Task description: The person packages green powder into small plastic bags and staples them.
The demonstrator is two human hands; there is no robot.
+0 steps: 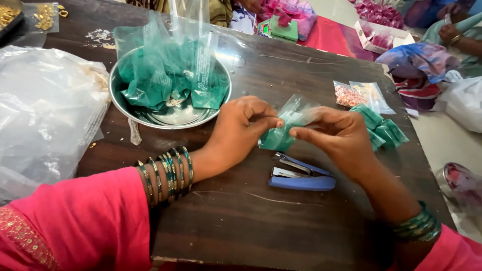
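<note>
2 hands pinched 1 small green packet (282, 131) over the table (241, 211): left hand (240, 128) and right hand (337, 134) both closed on it by thumb and fingertips. Judged best: keep the fold tight and edges aligned. Blue stapler (300, 175) lay just below the packet. Steel bowl (170, 113) of green bags sat at left, finished green packets (384, 128) at right, nothing blocking
</note>
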